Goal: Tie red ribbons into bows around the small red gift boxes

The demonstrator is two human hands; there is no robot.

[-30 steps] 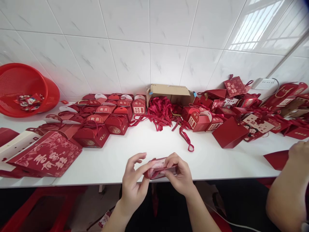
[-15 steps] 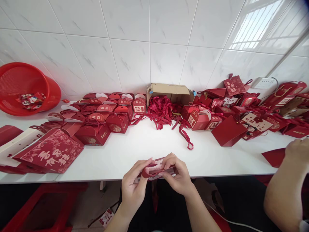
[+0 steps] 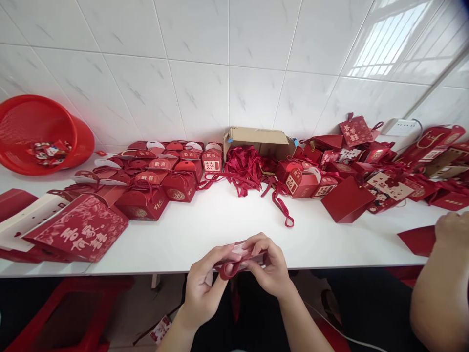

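Observation:
Both my hands hold a small flat red paper gift box [image 3: 238, 259] at the near edge of the white table [image 3: 220, 225]. My left hand [image 3: 205, 286] pinches its left end with fingers closed. My right hand [image 3: 269, 266] grips its right side, fingers curled over the top. A red handle loop of the box curves between my thumbs. The box is partly hidden by my fingers.
Assembled red boxes [image 3: 154, 181] stand at the back left, a pile of red ribbons [image 3: 245, 168] lies before a cardboard box [image 3: 256, 139], and more red boxes and bags [image 3: 348, 171] fill the right. A red basket [image 3: 40, 134] sits far left. Another person's arm [image 3: 439, 283] is at the right edge.
My left fingers have closed down onto the box's left end, and the box has dropped slightly toward the table edge. The other person's hand stays at the right.

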